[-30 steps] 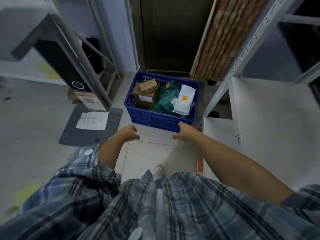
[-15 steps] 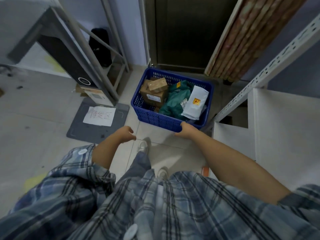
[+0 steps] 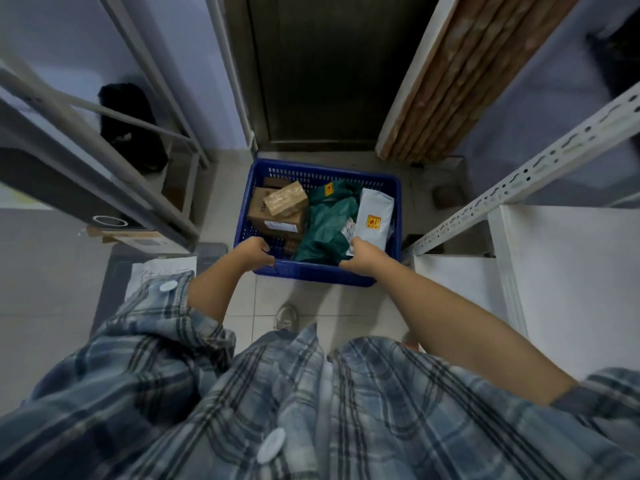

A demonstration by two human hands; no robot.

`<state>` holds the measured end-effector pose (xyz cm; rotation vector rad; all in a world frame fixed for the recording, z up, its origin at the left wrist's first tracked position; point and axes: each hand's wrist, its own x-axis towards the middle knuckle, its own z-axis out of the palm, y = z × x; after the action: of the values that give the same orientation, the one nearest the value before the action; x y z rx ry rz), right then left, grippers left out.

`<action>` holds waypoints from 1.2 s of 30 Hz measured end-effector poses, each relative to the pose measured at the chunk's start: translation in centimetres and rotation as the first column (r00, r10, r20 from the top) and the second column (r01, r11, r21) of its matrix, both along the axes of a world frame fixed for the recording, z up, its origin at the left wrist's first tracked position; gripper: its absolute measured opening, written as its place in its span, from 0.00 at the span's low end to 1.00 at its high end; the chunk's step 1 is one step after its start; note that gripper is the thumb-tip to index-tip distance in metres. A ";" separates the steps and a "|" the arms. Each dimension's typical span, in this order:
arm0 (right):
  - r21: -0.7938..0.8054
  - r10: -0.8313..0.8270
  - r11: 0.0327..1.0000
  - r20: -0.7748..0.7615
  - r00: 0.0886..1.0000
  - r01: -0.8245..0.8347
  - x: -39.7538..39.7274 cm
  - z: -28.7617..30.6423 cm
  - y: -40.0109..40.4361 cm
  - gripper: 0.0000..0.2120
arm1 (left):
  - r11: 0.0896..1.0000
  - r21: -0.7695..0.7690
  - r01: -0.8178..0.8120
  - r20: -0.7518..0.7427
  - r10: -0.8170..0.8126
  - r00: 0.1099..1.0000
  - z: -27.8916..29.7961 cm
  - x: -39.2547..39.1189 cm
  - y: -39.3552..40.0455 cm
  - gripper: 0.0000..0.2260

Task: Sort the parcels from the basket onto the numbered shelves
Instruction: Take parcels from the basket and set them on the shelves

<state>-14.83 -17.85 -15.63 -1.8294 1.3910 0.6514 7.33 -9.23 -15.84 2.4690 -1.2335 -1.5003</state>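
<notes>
**Basket of parcels held at its near rim by both hands**

Basket [image 3: 393, 202], blue and latticed, is seen on the tiled floor at the centre of the frame, in front of a dark door [image 3: 311, 64]. A white shelf unit [image 3: 568, 271] with a perforated metal upright [image 3: 512, 188] is seen at the right of the frame, and a grey metal rack [image 3: 104, 133] at the upper left. A grey mat [image 3: 107, 292] carrying a sheet of handwritten paper [image 3: 152, 271] is seen at the left, partly hidden by a plaid sleeve [image 3: 145, 341].

Inside the basket, a green bag parcel [image 3: 325, 230] is laid in the middle, a white mailer [image 3: 375, 220] with an orange sticker at the right, and brown cardboard boxes [image 3: 277, 213] stacked at the left.

The left hand [image 3: 254, 252] is curled over the basket's near rim at its left end. The right hand [image 3: 363, 259] is clenched on the same rim toward the right, just below the white mailer; whether the mailer is touched cannot be told.
</notes>
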 end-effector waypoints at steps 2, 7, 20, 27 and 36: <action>0.007 -0.031 0.999 -0.007 0.999 0.031 1.3 0.0 -1.0 0.26 | 1.000 0.009 0.010 -0.036 -0.009 0.999 -0.1 1.3 -1.8 0.17; 0.060 -0.072 0.995 -0.038 0.997 0.074 4.1 -1.1 -2.9 0.32 | 0.999 0.004 0.036 -0.128 -0.036 0.991 -0.6 3.4 -6.4 0.06; 0.223 -0.178 0.959 -0.014 0.984 0.177 7.9 -4.9 -10.9 0.31 | 0.991 0.121 -0.063 -0.033 0.068 0.997 -2.4 9.5 -11.8 0.20; 0.282 -0.379 0.889 0.011 0.925 0.361 10.6 -11.8 -14.7 0.33 | 0.968 0.216 -0.126 -0.091 0.149 0.985 -10.0 10.4 -14.9 0.30; 0.220 -0.422 0.888 0.042 0.906 0.403 15.6 -24.6 -21.3 0.29 | 0.933 0.208 -0.293 -0.182 0.331 0.926 -23.7 13.0 -20.3 0.31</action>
<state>0.82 -39.14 -40.27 -1.3237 1.5286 0.4645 20.30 -29.52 -39.53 2.3757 -0.6579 -1.7864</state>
